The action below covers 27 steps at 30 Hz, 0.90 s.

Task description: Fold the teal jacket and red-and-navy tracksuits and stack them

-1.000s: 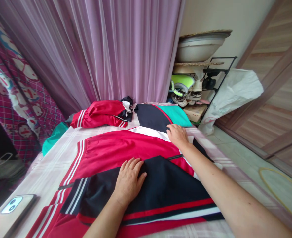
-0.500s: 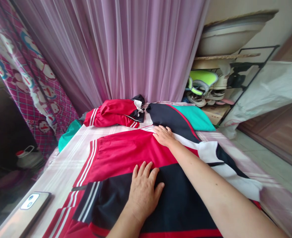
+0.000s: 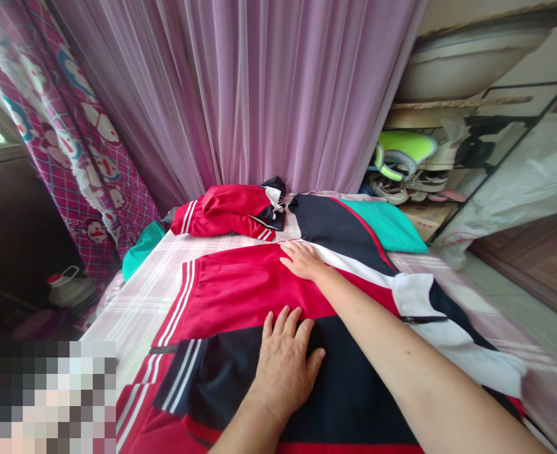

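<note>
A red, navy and white track jacket [image 3: 254, 280] lies spread on the bed, its red cuff and hem edged with white stripes on the left. My right hand [image 3: 301, 260] rests flat on the red part near its far edge, fingers stretched out. Nearer to me, my left hand [image 3: 288, 359] lies with fingers spread on the navy sleeve [image 3: 354, 384]. Neither hand grips the cloth. The white collar [image 3: 413, 293] and a dark zip are at the right, partly behind my right forearm.
A bundled red garment [image 3: 226, 211] sits at the far side, beside a navy piece [image 3: 339, 227] and teal cloth [image 3: 387, 224]. The checked sheet [image 3: 139, 302] covers the bed. Purple curtains [image 3: 269, 94] hang behind; a shoe rack [image 3: 500, 167] stands right. A pixelated block hides the lower left.
My right hand has slid a little left along the jacket's far edge. My left hand keeps its place on the sleeve. The whole view has shifted slightly.
</note>
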Tool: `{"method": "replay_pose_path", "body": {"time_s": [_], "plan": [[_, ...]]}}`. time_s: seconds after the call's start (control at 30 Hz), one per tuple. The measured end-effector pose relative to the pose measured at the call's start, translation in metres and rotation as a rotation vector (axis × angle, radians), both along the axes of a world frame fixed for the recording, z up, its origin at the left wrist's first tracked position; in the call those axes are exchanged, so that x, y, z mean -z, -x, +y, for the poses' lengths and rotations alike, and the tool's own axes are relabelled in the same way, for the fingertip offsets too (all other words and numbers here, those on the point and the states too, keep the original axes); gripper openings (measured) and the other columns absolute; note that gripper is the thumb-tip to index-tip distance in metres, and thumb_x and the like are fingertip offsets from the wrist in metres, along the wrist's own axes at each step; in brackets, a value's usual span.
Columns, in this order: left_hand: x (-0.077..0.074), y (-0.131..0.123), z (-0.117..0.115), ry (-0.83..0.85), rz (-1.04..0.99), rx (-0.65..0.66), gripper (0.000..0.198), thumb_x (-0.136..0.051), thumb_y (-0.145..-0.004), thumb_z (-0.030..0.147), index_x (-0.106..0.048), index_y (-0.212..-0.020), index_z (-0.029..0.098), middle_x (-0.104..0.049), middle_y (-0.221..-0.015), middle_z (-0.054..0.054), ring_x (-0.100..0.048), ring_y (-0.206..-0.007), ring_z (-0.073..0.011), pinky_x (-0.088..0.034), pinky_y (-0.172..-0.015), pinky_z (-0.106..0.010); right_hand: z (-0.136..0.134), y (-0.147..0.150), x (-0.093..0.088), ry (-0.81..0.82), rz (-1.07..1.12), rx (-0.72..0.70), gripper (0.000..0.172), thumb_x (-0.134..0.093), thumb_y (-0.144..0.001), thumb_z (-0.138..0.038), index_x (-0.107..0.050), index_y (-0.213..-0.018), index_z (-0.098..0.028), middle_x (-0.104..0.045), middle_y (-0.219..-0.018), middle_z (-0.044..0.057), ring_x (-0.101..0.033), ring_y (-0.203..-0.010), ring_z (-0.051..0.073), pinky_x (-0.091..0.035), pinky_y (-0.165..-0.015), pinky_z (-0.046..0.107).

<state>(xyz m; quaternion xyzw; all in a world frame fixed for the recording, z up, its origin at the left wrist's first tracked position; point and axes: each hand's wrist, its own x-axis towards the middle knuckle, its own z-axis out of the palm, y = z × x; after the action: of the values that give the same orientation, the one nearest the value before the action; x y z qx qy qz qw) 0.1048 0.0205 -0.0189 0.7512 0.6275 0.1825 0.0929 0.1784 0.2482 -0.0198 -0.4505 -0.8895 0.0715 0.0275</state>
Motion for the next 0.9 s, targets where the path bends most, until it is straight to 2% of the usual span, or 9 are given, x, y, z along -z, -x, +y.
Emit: {"method": "replay_pose_path", "body": {"time_s": [0.17,0.27,0.37,0.5,0.57,0.67,0.77,0.9], "plan": [[-0.003,0.000,0.000,0.024,-0.013,0.001,0.043,-0.056,-0.091,0.045,-0.058,-0.132,0.029,-0.055,-0.146,-0.009,-0.043,-0.139,-0.0337,-0.028,-0.117,-0.066,0.017,0.007,0.001,0.029,-0.012,0.100,0.058,-0.025,-0.102,-0.045,-0.032,-0.155,-0.024,-0.025,-0.165,0.006,-0.022,-0.150,0.021,-0.016,-0.121,0.044],[-0.004,0.000,0.000,0.035,-0.023,0.002,0.043,-0.055,-0.092,0.045,-0.058,-0.132,0.029,-0.054,-0.147,-0.008,-0.042,-0.140,-0.0340,-0.023,-0.117,-0.070,0.014,0.009,-0.005,0.034,-0.026,0.112,0.057,-0.025,-0.102,-0.043,-0.033,-0.155,-0.023,-0.026,-0.165,0.007,-0.023,-0.150,0.021,-0.017,-0.121,0.044],[-0.004,0.000,0.000,0.031,-0.036,-0.002,0.043,-0.056,-0.091,0.044,-0.058,-0.131,0.028,-0.054,-0.146,-0.009,-0.042,-0.140,-0.0341,-0.020,-0.117,-0.072,-0.002,0.003,-0.016,0.032,-0.029,0.059,0.057,-0.027,-0.102,-0.040,-0.032,-0.155,-0.021,-0.025,-0.165,0.008,-0.022,-0.150,0.022,-0.017,-0.121,0.044],[-0.004,0.000,0.000,0.014,-0.050,-0.008,0.043,-0.055,-0.092,0.045,-0.058,-0.132,0.028,-0.054,-0.146,-0.008,-0.041,-0.140,-0.0327,-0.019,-0.118,-0.071,-0.040,-0.022,-0.026,-0.021,0.019,0.055,0.058,-0.031,-0.100,-0.040,-0.032,-0.156,-0.025,-0.029,-0.163,0.009,-0.025,-0.149,0.025,-0.021,-0.119,0.048],[-0.004,0.000,0.000,0.004,-0.052,-0.007,0.043,-0.055,-0.092,0.045,-0.058,-0.131,0.028,-0.055,-0.146,-0.008,-0.042,-0.140,-0.0325,-0.020,-0.118,-0.070,-0.059,-0.038,-0.024,-0.033,0.026,0.076,0.056,-0.030,-0.100,-0.041,-0.034,-0.155,-0.028,-0.032,-0.162,0.008,-0.027,-0.148,0.025,-0.022,-0.119,0.050],[-0.003,0.001,0.000,-0.011,-0.054,-0.005,0.042,-0.055,-0.093,0.044,-0.058,-0.131,0.027,-0.056,-0.145,-0.009,-0.043,-0.139,-0.0317,-0.022,-0.118,-0.068,-0.077,-0.057,-0.011,-0.027,-0.028,0.168,0.056,-0.028,-0.100,-0.042,-0.036,-0.154,-0.027,-0.031,-0.162,0.008,-0.025,-0.149,0.026,-0.018,-0.119,0.054],[0.003,0.000,-0.001,-0.057,-0.036,-0.026,0.043,-0.053,-0.094,0.043,-0.058,-0.132,0.024,-0.056,-0.144,-0.011,-0.045,-0.139,-0.0303,-0.027,-0.118,-0.063,-0.080,-0.066,0.001,-0.008,-0.074,0.269,0.058,-0.027,-0.101,-0.043,-0.035,-0.155,-0.025,-0.027,-0.164,0.009,-0.022,-0.150,0.026,-0.016,-0.119,0.054],[0.008,0.006,0.002,-0.142,0.032,-0.111,0.050,-0.049,-0.095,0.046,-0.054,-0.138,0.020,-0.053,-0.147,-0.014,-0.042,-0.141,-0.0308,-0.034,-0.117,-0.056,-0.077,-0.066,0.005,0.008,-0.075,0.288,0.058,-0.025,-0.101,-0.044,-0.033,-0.155,-0.025,-0.024,-0.165,0.009,-0.020,-0.151,0.024,-0.014,-0.120,0.053]]}}
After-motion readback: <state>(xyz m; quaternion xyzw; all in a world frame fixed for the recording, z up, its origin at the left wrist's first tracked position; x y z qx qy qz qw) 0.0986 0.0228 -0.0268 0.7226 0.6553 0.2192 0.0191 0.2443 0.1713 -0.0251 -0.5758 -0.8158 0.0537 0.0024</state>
